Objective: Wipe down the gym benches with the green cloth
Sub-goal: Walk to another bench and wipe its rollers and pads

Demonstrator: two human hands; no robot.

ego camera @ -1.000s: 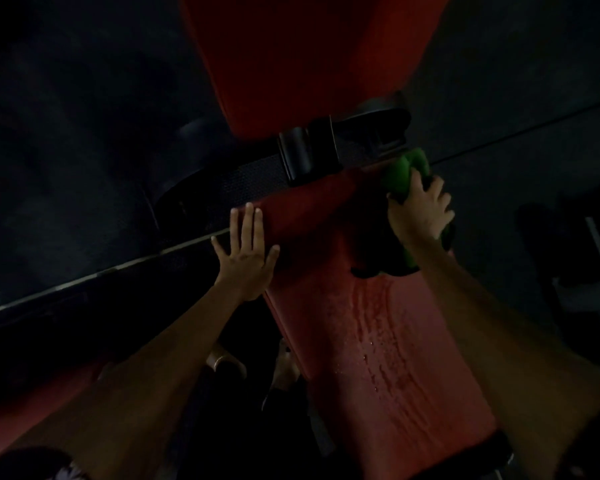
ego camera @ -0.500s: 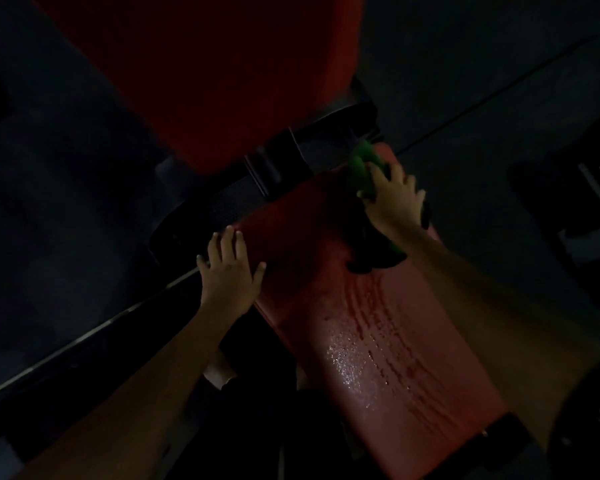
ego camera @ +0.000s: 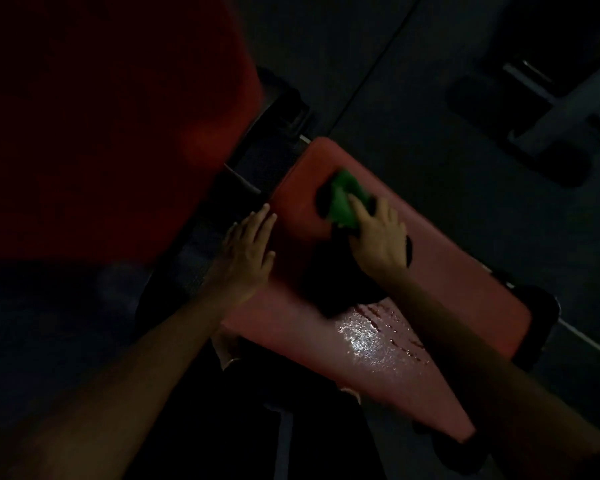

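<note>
The right hand (ego camera: 380,237) presses the green cloth (ego camera: 343,199) down onto the red seat pad (ego camera: 465,271), fingers spread over the bunched fabric and, as far as the dim light allows, curled into it near the pad's far left corner. The left hand (ego camera: 248,251) lies flat with straight fingers along the pad's left edge, holding nothing, seemingly steadying the bench

The main risk appears to be slipping. A wet patch (ego camera: 371,337) glistens on the near part of the pad, with streaks running through it, so the vinyl there is probably slick; a hard push across it could send the cloth and hand skidding off the edge. The left hand sits right at the rim, and if weight shifts onto it the palm could slide off into the dark gap beside the pad. The cloth is crumpled rather than spread, so it may smear liquid instead of lifting it and leave bands unwiped. The poor light also makes missed spots hard to notice

The seat pad looks like smooth, padded vinyl, a long rectangle with rounded corners and soft rolled edges, faintly glossy where wet. The cloth reads as soft, absorbent and loosely folded, bright against the red. To the far left rises a larger red backrest pad (ego camera: 118,116), blurred, above a dark metal frame (ego camera: 284,109). The floor (ego camera: 430,98) is dark and matte, with a thin seam line crossing it
</note>
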